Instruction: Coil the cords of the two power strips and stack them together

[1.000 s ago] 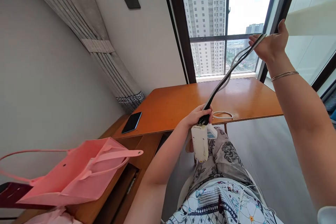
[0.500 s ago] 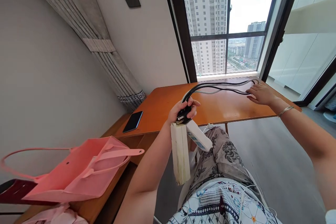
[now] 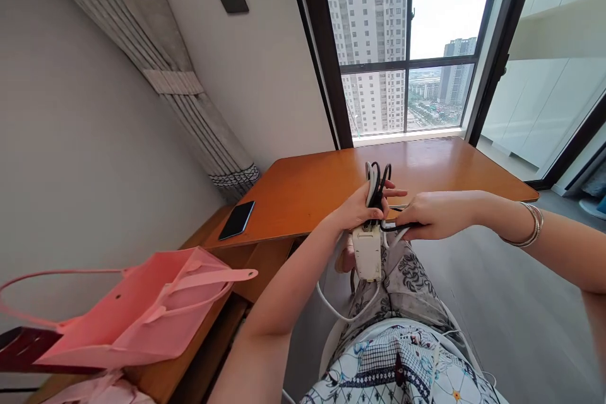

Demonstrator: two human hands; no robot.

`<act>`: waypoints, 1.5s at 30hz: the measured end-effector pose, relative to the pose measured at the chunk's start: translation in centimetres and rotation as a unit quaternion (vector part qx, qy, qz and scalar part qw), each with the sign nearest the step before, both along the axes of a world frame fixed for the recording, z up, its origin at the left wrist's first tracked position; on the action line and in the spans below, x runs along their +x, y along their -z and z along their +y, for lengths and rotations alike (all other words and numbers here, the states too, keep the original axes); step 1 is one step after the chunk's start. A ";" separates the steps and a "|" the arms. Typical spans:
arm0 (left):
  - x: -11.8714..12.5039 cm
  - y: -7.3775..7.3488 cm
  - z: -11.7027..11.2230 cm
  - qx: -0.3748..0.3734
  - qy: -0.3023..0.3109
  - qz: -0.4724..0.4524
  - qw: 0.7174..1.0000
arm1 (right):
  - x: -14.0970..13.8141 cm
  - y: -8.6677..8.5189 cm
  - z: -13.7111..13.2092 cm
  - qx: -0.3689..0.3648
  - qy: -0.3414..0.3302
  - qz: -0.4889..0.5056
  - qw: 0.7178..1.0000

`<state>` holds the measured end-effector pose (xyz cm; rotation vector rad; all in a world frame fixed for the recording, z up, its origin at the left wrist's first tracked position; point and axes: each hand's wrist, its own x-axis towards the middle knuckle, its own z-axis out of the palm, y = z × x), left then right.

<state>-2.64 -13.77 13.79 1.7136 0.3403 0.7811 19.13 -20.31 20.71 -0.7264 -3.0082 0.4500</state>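
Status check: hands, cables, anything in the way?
Left hand gripping looped black and white cables, cream adapter block just below. Right hand closed on cables alongside. Smartphone on table, away from both hands.

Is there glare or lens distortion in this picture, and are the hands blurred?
Head view: sky partly bleached white; table shows pale sheen farther back; curtain slants, probably lens distortion; left hand and right hand look fairly sharp.

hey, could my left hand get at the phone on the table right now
Probably not as it stands: the left hand is closed around bunched cables. If freed, likely yes, since the phone lies uncovered near the table's left end.
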 end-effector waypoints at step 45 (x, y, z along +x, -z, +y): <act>1.1 4.0 -1.9 -0.106 0.208 0.042 0.971 | -3.8 6.7 6.1 -0.262 0.209 0.477 0.813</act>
